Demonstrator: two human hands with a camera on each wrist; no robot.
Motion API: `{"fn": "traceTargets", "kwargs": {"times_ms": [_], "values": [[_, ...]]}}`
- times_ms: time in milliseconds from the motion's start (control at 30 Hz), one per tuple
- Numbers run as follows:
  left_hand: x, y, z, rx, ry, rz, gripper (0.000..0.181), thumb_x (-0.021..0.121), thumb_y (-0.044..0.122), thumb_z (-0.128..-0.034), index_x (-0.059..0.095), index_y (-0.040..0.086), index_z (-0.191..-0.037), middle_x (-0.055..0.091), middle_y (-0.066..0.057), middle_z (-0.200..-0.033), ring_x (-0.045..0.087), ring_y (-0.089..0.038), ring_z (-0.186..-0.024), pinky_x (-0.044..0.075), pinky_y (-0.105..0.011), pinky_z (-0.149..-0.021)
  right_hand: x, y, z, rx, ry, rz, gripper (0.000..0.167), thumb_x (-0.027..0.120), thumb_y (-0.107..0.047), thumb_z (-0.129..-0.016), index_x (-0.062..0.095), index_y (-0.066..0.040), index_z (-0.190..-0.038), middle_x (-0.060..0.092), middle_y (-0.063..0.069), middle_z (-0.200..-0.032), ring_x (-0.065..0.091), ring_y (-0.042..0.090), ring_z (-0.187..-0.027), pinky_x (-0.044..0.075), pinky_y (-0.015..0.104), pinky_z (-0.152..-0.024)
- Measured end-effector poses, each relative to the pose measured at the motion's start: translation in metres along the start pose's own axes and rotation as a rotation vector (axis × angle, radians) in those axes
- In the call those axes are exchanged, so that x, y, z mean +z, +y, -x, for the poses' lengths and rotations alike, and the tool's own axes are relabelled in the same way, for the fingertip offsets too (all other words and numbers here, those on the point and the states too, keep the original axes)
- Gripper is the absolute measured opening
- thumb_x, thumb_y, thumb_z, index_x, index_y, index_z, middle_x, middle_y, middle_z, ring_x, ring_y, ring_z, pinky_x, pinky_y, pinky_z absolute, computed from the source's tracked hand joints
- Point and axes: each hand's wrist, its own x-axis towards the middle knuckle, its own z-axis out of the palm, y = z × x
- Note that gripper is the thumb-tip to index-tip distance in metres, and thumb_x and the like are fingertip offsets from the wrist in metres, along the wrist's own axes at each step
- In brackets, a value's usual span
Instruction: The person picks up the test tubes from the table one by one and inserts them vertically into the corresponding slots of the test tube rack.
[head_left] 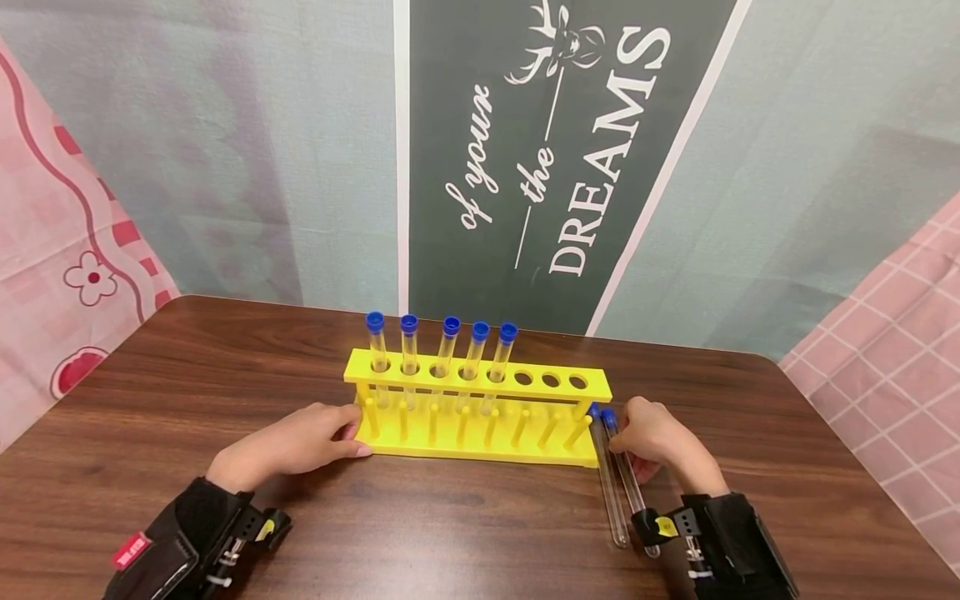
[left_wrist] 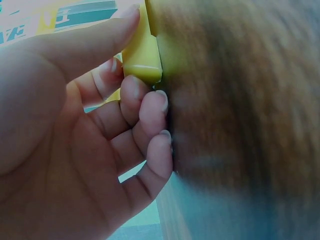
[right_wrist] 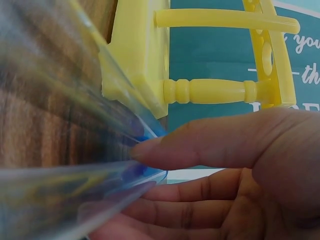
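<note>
A yellow rack (head_left: 480, 454) stands on the table, with several blue-capped tubes (head_left: 450, 337) in its left holes; the three holes at its right end hold none. My left hand (head_left: 300, 437) grips the rack's left end, thumb on the base edge and fingers curled at its side, as the left wrist view shows (left_wrist: 100, 130). Two capped tubes lie beside the rack's right end, a left one (head_left: 611, 492) and a right one (head_left: 632, 483). My right hand (head_left: 660, 437) pinches the right one near its cap; in the right wrist view the thumb (right_wrist: 200, 145) is over the blue caps.
The brown wooden table (head_left: 450, 533) extends on both sides of the rack. Behind it hangs a grey-green cloth with a dark lettered panel (head_left: 480, 283). Pink patterned cloths hang at the left (head_left: 45, 250) and right (head_left: 907, 358).
</note>
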Motion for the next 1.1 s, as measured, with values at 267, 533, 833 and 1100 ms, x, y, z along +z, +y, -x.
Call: {"fn": "traceTargets", "kwargs": {"times_ms": [267,533,833,1100], "values": [[0.000,0.000,0.000,-0.020,-0.010,0.009,0.034,0.064,0.035,-0.0849,0.042,0.013,-0.070,0.031,0.005,-0.058,0.030,-0.009,-0.051,0.025,-0.023,-0.050,0.000,0.000,0.000,-0.005,0.016,0.001,0.018,0.064,0.001,-0.077,0.049,0.003,-0.067,0.050,0.014,-0.056,0.055,0.019,-0.040,0.048,0.032,-0.043],[0.001,0.000,0.000,-0.008,-0.002,0.005,0.034,0.064,0.035,-0.0848,0.042,0.013,-0.071,0.031,0.005,-0.059,0.030,-0.008,-0.052,0.025,-0.023,-0.050,-0.003,0.000,0.002,-0.007,0.022,-0.016,0.015,0.062,0.001,-0.076,0.049,0.003,-0.070,0.051,0.014,-0.059,0.056,0.019,-0.041,0.048,0.032,-0.043],[0.000,-0.001,-0.001,-0.020,-0.021,0.023,0.034,0.064,0.035,-0.0848,0.042,0.013,-0.071,0.032,0.005,-0.058,0.030,-0.009,-0.051,0.025,-0.023,-0.050,-0.013,0.002,0.010,-0.040,0.047,-0.037,0.016,0.061,0.000,-0.078,0.047,0.002,-0.071,0.050,0.012,-0.056,0.055,0.019,-0.041,0.048,0.032,-0.043],[0.001,-0.002,-0.001,-0.019,-0.016,0.018,0.034,0.064,0.035,-0.0844,0.042,0.013,-0.071,0.032,0.005,-0.058,0.030,-0.009,-0.051,0.025,-0.023,-0.049,-0.020,-0.001,0.016,-0.063,0.068,-0.041,0.014,0.060,-0.001,-0.078,0.048,0.002,-0.074,0.050,0.010,-0.054,0.055,0.018,-0.041,0.049,0.032,-0.043]]}}
